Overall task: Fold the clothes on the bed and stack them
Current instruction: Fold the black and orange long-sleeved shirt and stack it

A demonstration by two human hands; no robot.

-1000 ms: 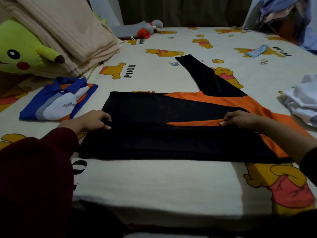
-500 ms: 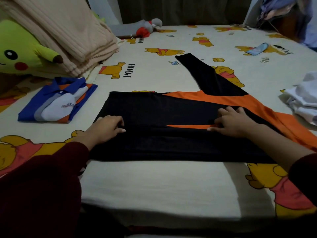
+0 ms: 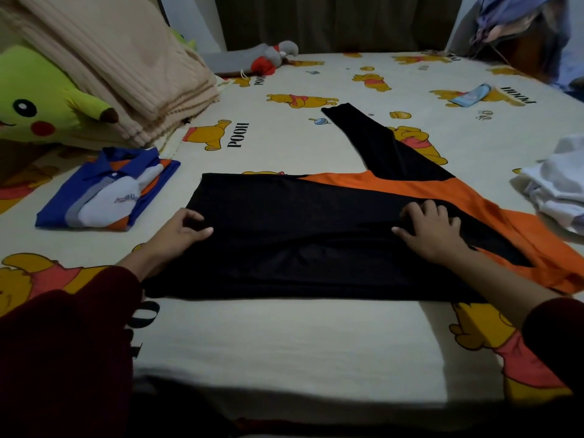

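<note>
Shirt (image 3: 303,235) lay mid-frame on bed (image 3: 284,349). Left hand (image 3: 181,230) pinched its folded edge; right hand (image 3: 431,230) pressed it flat, fingers spread. Risk: slick fabric slipping, and the free sleeve (image 3: 379,140) dragging the fold askew.

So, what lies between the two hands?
Only the black shirt, folded lengthwise, lies between the left hand and the right hand in the head view.

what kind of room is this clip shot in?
Most likely a bedroom at home. The work surface is a bed under a cartoon-bear sheet, a yellow plush toy and a folded beige blanket sit at its far left, and a folded blue polo shirt lies nearby.
</note>
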